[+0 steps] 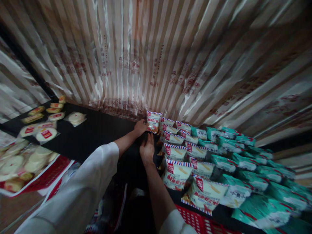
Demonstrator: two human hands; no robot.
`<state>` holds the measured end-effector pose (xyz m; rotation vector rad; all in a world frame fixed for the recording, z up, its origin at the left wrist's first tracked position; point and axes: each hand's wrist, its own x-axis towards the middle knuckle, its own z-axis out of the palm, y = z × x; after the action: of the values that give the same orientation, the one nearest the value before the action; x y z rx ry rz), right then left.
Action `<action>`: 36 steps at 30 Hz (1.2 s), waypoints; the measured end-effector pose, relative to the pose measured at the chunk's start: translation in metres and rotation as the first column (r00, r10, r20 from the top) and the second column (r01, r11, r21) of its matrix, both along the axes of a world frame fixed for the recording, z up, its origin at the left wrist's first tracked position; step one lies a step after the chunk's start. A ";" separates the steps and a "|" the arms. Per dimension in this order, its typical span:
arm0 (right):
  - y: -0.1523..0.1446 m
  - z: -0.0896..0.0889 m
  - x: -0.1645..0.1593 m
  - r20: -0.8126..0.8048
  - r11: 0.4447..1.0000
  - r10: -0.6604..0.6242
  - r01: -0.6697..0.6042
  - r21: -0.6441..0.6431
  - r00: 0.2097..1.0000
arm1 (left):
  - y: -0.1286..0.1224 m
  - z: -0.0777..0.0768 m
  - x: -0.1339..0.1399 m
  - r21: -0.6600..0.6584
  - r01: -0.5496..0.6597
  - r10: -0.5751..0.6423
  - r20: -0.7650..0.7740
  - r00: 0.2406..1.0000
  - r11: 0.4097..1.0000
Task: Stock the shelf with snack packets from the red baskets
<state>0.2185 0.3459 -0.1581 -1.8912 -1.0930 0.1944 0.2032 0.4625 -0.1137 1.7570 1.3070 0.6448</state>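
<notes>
At the back of the black table [102, 130], a small white snack bag [153, 121] with red print and a striped red-and-blue edge stands upright. My left hand [140, 127] grips its left edge, fingers bent against the bag. Just below the bag is my right hand [147, 149], fingers stretched forward with the tips close to its bottom edge; whether they touch it I cannot tell. Rows of matching white bags [177, 174] stand directly to the right of both hands.
Green snack bags [262, 208] fill the table's right side. Packaged round breads [46, 134] lie on the left. A red crate [52, 174] at lower left holds more breads, and another red crate [192, 219] sits below the front edge. A striped plastic curtain [146, 58] hangs behind.
</notes>
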 end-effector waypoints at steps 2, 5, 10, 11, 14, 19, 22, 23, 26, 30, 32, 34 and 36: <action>-0.013 0.008 -0.011 0.017 1.000 0.019 -0.019 -0.005 1.000 | -0.014 0.002 -0.019 0.000 -0.008 0.008 -0.005 1.000 1.000; -0.035 0.019 -0.035 0.050 0.996 0.075 -0.077 0.037 0.996 | -0.047 0.004 -0.064 0.017 0.003 -0.003 0.007 1.000 1.000; -0.079 0.024 -0.085 0.006 0.951 0.295 -0.295 0.093 0.955 | -0.129 0.008 -0.173 0.142 -0.016 0.002 0.093 0.996 0.990; -0.088 0.022 -0.094 -0.014 0.925 0.376 -0.374 0.068 0.926 | -0.147 0.006 -0.195 0.140 -0.060 0.049 0.087 0.995 0.988; -0.115 0.008 -0.120 -0.088 0.751 0.637 -0.643 -0.151 0.765 | -0.203 -0.013 -0.249 0.014 -0.175 0.175 0.043 0.984 0.984; -0.150 -0.018 -0.153 -0.143 0.471 0.754 -0.680 -0.562 0.641 | -0.279 -0.055 -0.289 -0.118 -0.316 0.317 -0.009 0.948 0.941; -0.156 -0.025 -0.166 -0.116 0.443 0.737 -0.605 -0.661 0.666 | -0.297 -0.065 -0.291 -0.166 -0.338 0.345 0.011 0.939 0.926; -0.156 -0.026 -0.169 -0.101 0.452 0.728 -0.586 -0.672 0.678 | -0.299 -0.066 -0.290 -0.177 -0.336 0.344 0.016 0.939 0.925; -0.152 -0.021 -0.167 -0.077 0.497 0.732 -0.607 -0.620 0.677 | -0.294 -0.068 -0.290 -0.194 -0.362 0.373 0.020 0.928 0.912; -0.142 -0.002 -0.150 -0.151 0.543 0.754 -0.737 -0.403 0.639 | -0.281 -0.072 -0.295 -0.187 -0.391 0.402 0.023 0.915 0.901; -0.137 0.011 -0.141 -0.248 0.572 0.730 -0.768 -0.288 0.637 | -0.275 -0.071 -0.296 -0.213 -0.349 0.364 0.036 0.931 0.913; -0.132 0.024 -0.133 -0.372 0.606 0.682 -0.771 -0.195 0.630 | -0.271 -0.066 -0.297 -0.254 -0.283 0.311 0.075 0.948 0.925; -0.128 0.036 -0.126 -0.528 0.630 0.616 -0.768 -0.116 0.585 | -0.267 -0.056 -0.296 -0.300 -0.201 0.254 0.150 0.955 0.932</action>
<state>0.0927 0.2180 -0.1223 -1.4440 -1.4970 1.2960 -0.0923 0.1952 -0.1694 1.2936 1.4069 0.6959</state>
